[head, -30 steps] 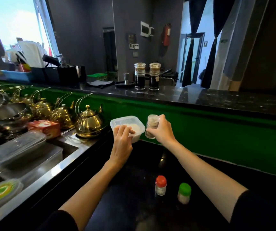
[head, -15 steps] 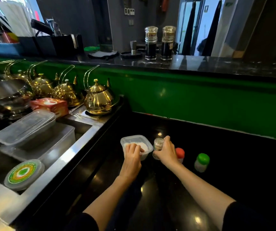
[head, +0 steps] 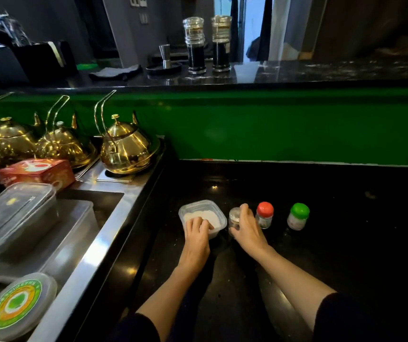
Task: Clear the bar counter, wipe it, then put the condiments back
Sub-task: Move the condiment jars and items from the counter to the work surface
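On the low black worktop [head: 346, 243], my left hand [head: 196, 236] grips the near rim of a small clear tub [head: 199, 211] holding white powder, fingers hooked inside. My right hand [head: 248, 229] is wrapped around a small clear shaker jar [head: 233, 218] standing just right of the tub. A red-capped shaker [head: 265, 214] and a green-capped shaker [head: 298, 216] stand further right. Up on the raised bar counter [head: 321, 72] are two tall glass bottles of dark sauce [head: 195, 45], [head: 220, 43], a black round tray with a metal jigger [head: 164, 66] and a dark cloth [head: 115, 72].
Gold kettles [head: 129, 144] line the steel ledge at left beside a red box [head: 37, 171]. The sink [head: 104, 201] holds clear lidded containers [head: 15, 213] and a round tub with a green label [head: 16, 306]. A green panel [head: 296, 124] separates worktop from bar counter.
Both hands came down from in front of the green panel to the black worktop, carrying the tub and the clear jar, which now rest beside the red-capped shaker.
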